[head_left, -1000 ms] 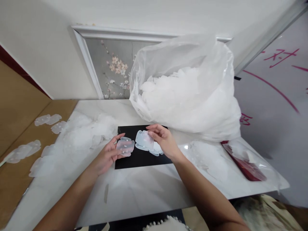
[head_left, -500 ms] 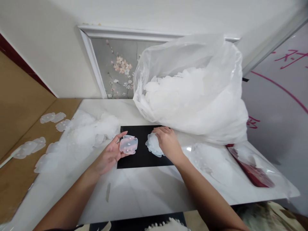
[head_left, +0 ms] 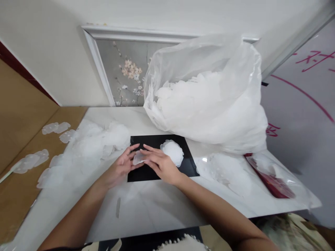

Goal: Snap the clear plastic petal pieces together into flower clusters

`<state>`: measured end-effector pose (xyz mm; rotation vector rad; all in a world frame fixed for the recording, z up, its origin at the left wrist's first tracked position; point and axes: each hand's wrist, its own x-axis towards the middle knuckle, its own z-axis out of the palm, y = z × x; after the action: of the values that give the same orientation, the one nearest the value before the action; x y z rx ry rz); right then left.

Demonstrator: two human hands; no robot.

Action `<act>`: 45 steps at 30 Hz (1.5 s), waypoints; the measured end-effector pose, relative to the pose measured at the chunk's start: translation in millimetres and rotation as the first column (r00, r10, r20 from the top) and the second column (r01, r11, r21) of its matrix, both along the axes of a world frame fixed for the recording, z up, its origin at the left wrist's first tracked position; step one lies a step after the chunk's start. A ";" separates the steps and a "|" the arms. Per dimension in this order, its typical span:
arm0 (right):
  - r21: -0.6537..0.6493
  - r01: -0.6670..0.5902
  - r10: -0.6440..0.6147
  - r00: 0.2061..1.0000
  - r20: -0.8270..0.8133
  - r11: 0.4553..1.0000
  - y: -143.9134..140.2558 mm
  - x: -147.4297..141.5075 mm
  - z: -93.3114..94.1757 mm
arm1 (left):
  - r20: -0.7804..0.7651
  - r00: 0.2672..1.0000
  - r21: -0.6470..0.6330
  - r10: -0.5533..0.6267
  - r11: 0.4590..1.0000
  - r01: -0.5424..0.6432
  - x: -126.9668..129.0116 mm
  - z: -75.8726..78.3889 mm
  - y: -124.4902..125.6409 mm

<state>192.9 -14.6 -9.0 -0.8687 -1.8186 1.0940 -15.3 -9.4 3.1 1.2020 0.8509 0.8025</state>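
My left hand [head_left: 119, 168] and my right hand [head_left: 159, 164] meet over the left part of a black mat [head_left: 188, 164] on the white table [head_left: 157, 205]. Together they hold one thin translucent plastic piece [head_left: 138, 159], with my right fingers laid across it. Just right of my right hand, a small stack of the same translucent pieces [head_left: 173, 151] lies on the mat.
A big clear plastic bag [head_left: 209, 101] full of white pieces stands behind the mat. A loose heap of pieces [head_left: 89, 146] covers the table's left side, with more [head_left: 227, 170] on the right. A red flat packet in plastic [head_left: 272, 179] lies far right. Brown cardboard [head_left: 23, 153] holds scattered pieces at left.
My right hand left the stack on the mat and moved left onto the piece in my left hand. The stack now lies uncovered.
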 end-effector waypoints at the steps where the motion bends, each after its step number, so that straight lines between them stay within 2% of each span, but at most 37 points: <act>1: -0.109 0.035 -0.044 0.996 -0.084 0.993 -0.3 0.3 0.8 | -0.144 0.986 0.088 0.085 0.993 -0.073 -3.5 -3.1 3.9; 2: -0.237 0.050 -0.092 0.981 -0.170 0.970 -0.1 0.9 1.6 | -0.304 0.932 0.213 0.197 0.968 -0.135 -7.8 -6.2 8.4; 3: -0.365 0.033 -0.134 0.958 -0.254 0.930 0.6 1.6 2.2 | -0.448 0.832 0.362 0.328 0.917 -0.167 -12.9 -9.1 13.3; 5: -0.563 -0.084 -0.186 0.895 -0.406 0.822 3.3 3.5 2.8 | -0.618 0.613 0.580 0.492 0.812 -0.068 -23.4 -13.2 22.7; 6: -0.621 -0.158 -0.204 0.858 -0.471 0.768 5.1 4.4 3.0 | -0.662 0.532 0.626 0.528 0.780 0.004 -28.1 -14.3 26.7; 8: -0.683 -0.271 -0.242 0.795 -0.556 0.678 8.4 6.0 3.7 | -0.716 0.438 0.645 0.544 0.755 0.116 -34.7 -14.7 32.6; 10: -0.715 -0.335 -0.274 0.759 -0.591 0.613 10.7 7.2 5.4 | -0.736 0.397 0.646 0.549 0.745 0.167 -37.1 -13.7 36.1; 13: -0.739 -0.382 -0.293 0.742 -0.603 0.555 11.6 8.7 9.7 | -0.732 0.363 0.664 0.576 0.723 0.191 -35.4 -13.0 38.5; 20: -0.734 -0.412 -0.309 0.714 -0.628 0.540 11.4 12.0 12.1 | -0.727 0.309 0.670 0.613 0.731 0.128 -26.7 -16.9 42.3; 23: -0.726 -0.413 -0.308 0.707 -0.636 0.550 12.0 12.2 9.8 | -0.704 0.303 0.693 0.642 0.715 0.095 -24.8 -13.6 41.7; 25: -0.719 -0.408 -0.306 0.705 -0.639 0.563 12.7 11.9 8.9 | -0.660 0.314 0.730 0.683 0.681 0.055 -23.5 -8.2 38.9; 27: -0.711 -0.400 -0.301 0.706 -0.641 0.578 13.3 11.6 8.8 | -0.557 0.368 0.781 0.744 0.620 -0.071 -20.9 -1.6 34.5; 29: -0.703 -0.389 -0.288 0.713 -0.639 0.596 13.5 11.7 9.1 | -0.414 0.489 0.750 0.768 0.592 -0.295 -15.8 4.4 29.0; 30: -0.698 -0.375 -0.283 0.720 -0.634 0.610 13.3 12.0 9.4 | -0.336 0.571 0.668 0.749 0.617 -0.416 -12.5 6.8 26.1; 32: -0.683 -0.320 -0.271 0.746 -0.609 0.656 12.3 12.6 9.8 | -0.186 0.736 0.381 0.651 0.738 -0.557 -5.2 9.6 20.8; 33: -0.668 -0.274 -0.266 0.764 -0.588 0.692 11.6 13.0 9.9 | -0.109 0.796 0.215 0.596 0.795 -0.566 -1.8 10.1 18.4; 35: -0.601 -0.147 -0.249 0.814 -0.524 0.786 10.3 13.5 9.8 | 0.009 0.859 -0.056 0.512 0.858 -0.511 3.7 9.8 14.4; 37: -0.465 0.014 -0.230 0.882 -0.412 0.885 9.7 14.2 9.5 | 0.072 0.883 -0.203 0.464 0.874 -0.442 6.5 8.7 11.5; 39: -0.285 0.166 -0.247 0.929 -0.275 0.944 9.6 15.4 9.0 | 0.109 0.894 -0.264 0.435 0.880 -0.396 7.0 7.6 9.6; 42: -0.087 0.295 -0.305 0.939 -0.157 0.952 9.6 17.6 8.1 | 0.155 0.898 -0.304 0.412 0.885 -0.353 6.2 7.4 8.1; 45: -0.004 0.331 -0.330 0.937 -0.111 0.943 9.5 19.4 7.0 | 0.192 0.887 -0.348 0.421 0.874 -0.339 6.2 9.2 7.5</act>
<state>212.3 -5.1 -2.0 -1.0405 -1.5193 0.8928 -9.1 -1.9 12.3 0.6372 0.9661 1.0813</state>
